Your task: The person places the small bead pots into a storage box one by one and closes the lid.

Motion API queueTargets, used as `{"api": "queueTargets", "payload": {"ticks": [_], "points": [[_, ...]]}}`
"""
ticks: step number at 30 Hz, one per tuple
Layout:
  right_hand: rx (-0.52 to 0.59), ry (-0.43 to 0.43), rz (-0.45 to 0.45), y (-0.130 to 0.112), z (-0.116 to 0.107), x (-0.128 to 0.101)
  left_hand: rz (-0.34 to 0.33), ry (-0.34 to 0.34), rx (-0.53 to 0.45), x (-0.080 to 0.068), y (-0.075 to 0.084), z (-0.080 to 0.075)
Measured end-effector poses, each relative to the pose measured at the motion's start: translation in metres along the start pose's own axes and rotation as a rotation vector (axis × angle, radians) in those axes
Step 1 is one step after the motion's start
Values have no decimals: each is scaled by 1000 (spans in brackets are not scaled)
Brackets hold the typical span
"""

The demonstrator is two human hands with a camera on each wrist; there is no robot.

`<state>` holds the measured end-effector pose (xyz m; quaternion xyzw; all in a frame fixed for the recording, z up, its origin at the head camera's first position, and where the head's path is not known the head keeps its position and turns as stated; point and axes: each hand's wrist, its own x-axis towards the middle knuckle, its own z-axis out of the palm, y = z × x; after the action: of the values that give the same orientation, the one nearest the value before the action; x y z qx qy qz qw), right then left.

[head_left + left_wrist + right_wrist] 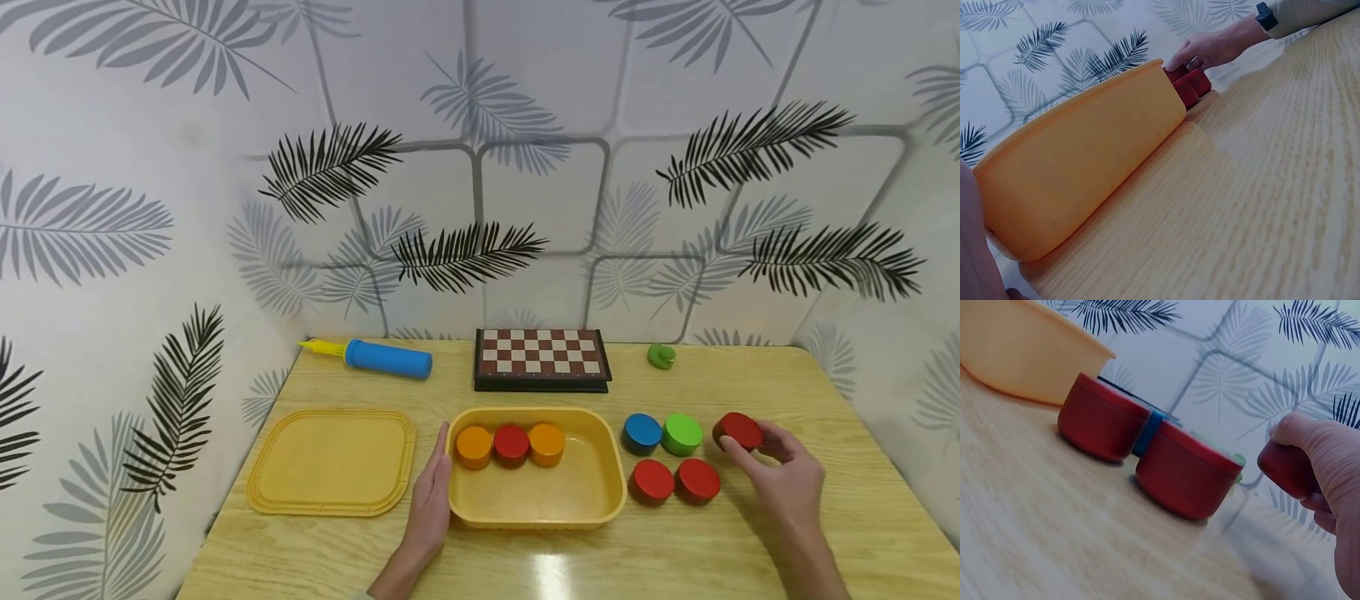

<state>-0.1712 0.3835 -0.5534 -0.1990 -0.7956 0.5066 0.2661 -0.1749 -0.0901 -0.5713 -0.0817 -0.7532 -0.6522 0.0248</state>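
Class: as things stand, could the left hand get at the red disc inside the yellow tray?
Probably yes: the left hand rests against the open-topped yellow tray, and nothing covers the red disc between two orange discs.

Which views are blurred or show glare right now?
Head view: sharp, with a bright glare patch on the table at the near edge. Right wrist view: motion blur smears the tabletop and the two red discs. Left wrist view: the yellow tray looms close, slightly soft.

Your counter shows pale wood grain with a slight sheen; the yellow tub looks matt plastic; the red discs look smooth, satin.
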Motion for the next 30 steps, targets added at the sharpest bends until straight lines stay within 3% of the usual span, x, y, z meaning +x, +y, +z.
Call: {"api": "queueTargets", "payload": {"ticks": [5,12,20,30], "points": [[0,-23,-53,-16,-1,0,4,3,1,0,-1,0],[-52,-165,-123,-41,6,-6,5,-3,-5,0,-3,-1],[-47,-309,-291,-64,34,-23,-4,-4,1,0,-3,-3],[-63,-456,-377,-87,68,-42,4,2,-2,1,-3,0]]}}
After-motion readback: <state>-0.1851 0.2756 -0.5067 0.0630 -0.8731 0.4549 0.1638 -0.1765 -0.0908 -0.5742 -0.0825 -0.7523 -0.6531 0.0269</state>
